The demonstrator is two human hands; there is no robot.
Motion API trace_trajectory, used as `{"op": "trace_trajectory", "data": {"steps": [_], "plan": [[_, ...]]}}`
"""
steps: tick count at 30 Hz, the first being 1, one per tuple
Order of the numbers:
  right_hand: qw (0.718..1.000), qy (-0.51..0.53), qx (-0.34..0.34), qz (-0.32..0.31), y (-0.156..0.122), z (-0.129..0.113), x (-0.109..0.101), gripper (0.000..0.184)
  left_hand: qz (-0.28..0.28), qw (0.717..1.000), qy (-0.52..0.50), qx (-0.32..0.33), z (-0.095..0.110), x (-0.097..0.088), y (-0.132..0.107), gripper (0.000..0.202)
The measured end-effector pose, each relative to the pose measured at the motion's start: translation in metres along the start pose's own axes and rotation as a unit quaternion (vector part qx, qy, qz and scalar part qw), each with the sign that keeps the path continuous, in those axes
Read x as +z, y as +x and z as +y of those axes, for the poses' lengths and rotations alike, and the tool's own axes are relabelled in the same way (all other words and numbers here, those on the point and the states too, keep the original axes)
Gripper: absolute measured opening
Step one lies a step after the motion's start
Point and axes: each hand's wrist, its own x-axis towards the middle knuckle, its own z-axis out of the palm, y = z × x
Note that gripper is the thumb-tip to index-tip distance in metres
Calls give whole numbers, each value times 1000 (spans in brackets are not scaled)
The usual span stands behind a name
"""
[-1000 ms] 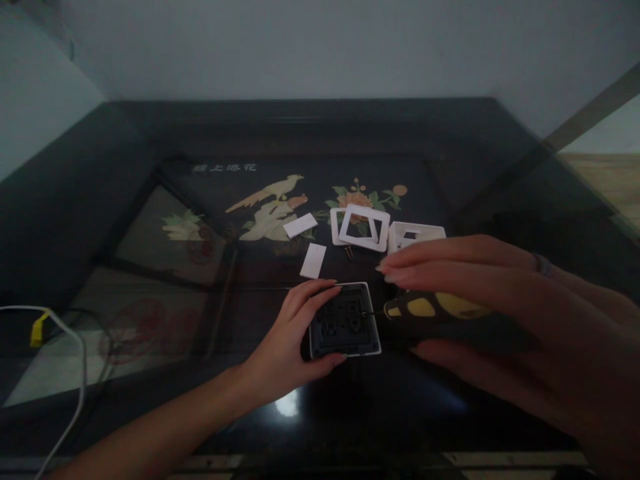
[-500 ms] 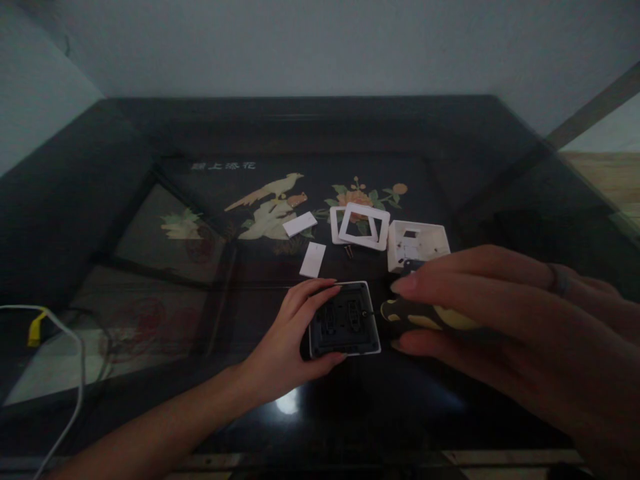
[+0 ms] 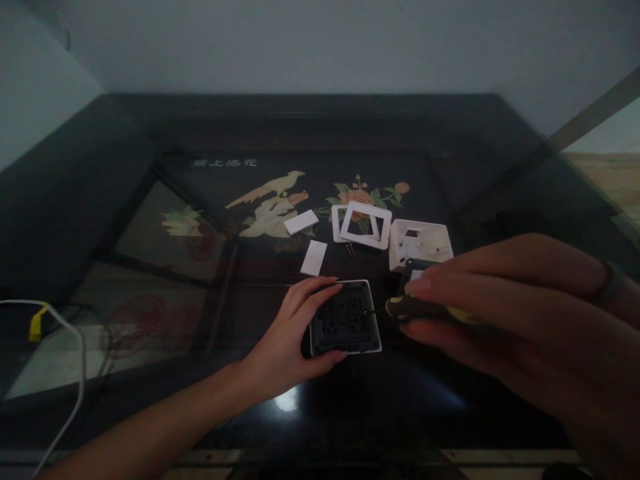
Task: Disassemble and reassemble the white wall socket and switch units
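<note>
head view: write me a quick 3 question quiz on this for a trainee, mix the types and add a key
1. Which tool does the right hand hold, while the left hand grips the square switch unit?
2. True or false: one white frame lies partly over another.
3. How many small white rectangular plates lie loose on the tabletop?

Key:
1. A screwdriver.
2. True.
3. Two.
</note>
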Motion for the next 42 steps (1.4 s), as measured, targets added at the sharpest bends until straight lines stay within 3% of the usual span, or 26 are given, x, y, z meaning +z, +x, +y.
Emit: {"op": "trace_trajectory", "data": {"steps": [3, 8, 12, 16, 20, 26, 31, 35, 42], "plan": [[998, -11, -51, 37, 0, -1, -4, 27, -5, 1000, 2, -6, 3, -2, 1, 75], [998, 16, -66, -9, 2, -7, -16, 54, -2, 1000, -3, -17, 3, -2, 0, 76], [997, 19, -64, 39, 0, -4, -13, 38, 0, 1000, -13, -18, 0, -1, 0, 79], [998, 26, -47, 35, -3, 0, -8, 21, -9, 999, -26, -27, 3, -3, 2, 76], [997, -1, -59, 45, -2, 0, -8, 30, -10, 999, -27, -31, 5, -4, 2, 77], [999, 8, -31, -20, 1, -4, -14, 50, -11, 999, -16, -27, 2, -2, 0, 77], [998, 14, -21, 56, 0, -3, -8, 23, -3, 1000, -17, -17, 0, -1, -1, 79], [998, 1, 29, 63, 1, -6, -6, 15, -7, 1000, -18, -23, 2, -2, 1, 78], [999, 6, -41, -16, -1, -4, -18, 45, -11, 1000, -6, -22, 2, -2, 0, 79]]}}
